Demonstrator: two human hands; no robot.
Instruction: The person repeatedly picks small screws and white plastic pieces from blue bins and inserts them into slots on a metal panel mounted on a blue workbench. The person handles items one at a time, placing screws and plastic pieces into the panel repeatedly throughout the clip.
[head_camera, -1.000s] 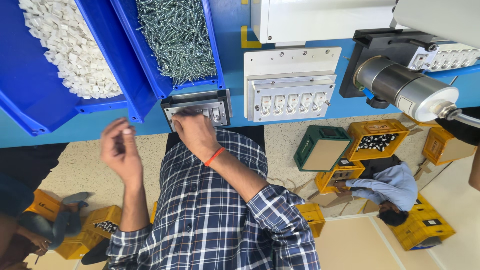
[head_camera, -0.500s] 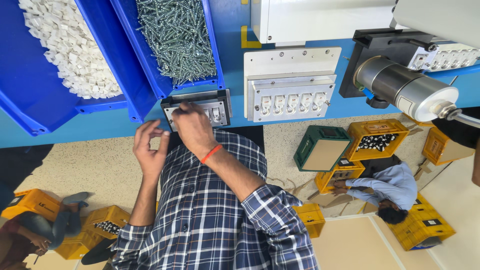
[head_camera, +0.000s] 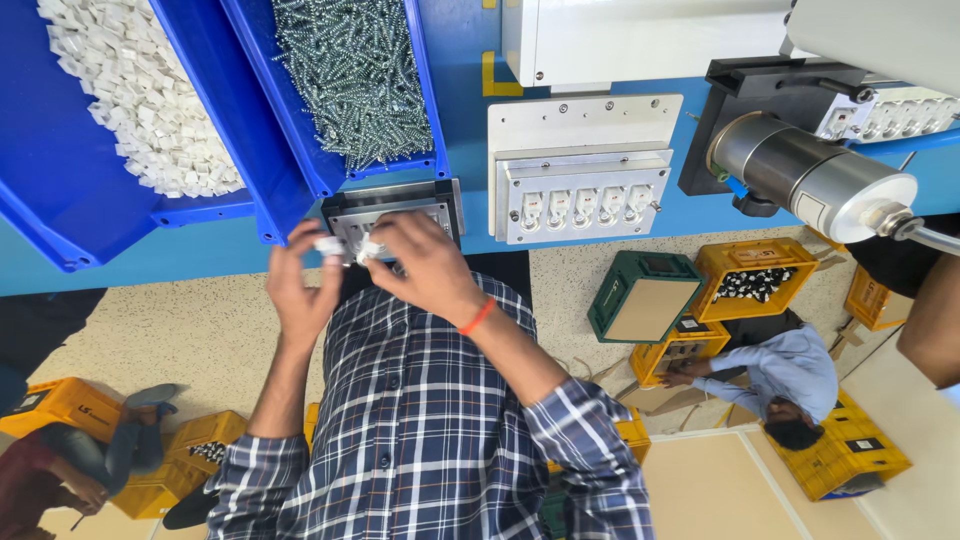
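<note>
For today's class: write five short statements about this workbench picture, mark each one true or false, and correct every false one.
1. The left hand pinches a small white part. True.
2. The bin of screws is yellow. False: it is blue.
3. The right hand wears an orange wristband. True.
4. Both hands are over the dark fixture. True.
5. The bin of white parts lies right of the screws. False: it lies to their left.
</note>
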